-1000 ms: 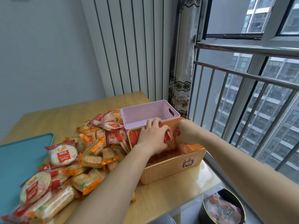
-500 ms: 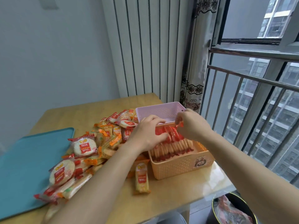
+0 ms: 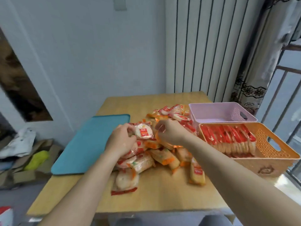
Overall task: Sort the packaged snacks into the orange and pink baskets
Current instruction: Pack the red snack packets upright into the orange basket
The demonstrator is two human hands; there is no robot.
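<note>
Both hands have left the orange basket (image 3: 244, 167), with its row of red-wrapped packs (image 3: 228, 141), and gone back to the heap of snacks (image 3: 164, 158) on the desk (image 3: 162, 201). The left hand (image 3: 121, 141) curls round a round rice-cracker pack (image 3: 143, 132); the right hand (image 3: 170, 132) bends its fingers onto an orange-trimmed pack (image 3: 153, 145), though I cannot tell if it grips. This looks like the picking step, and next each pack must be lifted clear and carried to its matching basket, orange or the pink basket (image 3: 234, 111) just behind.
</note>
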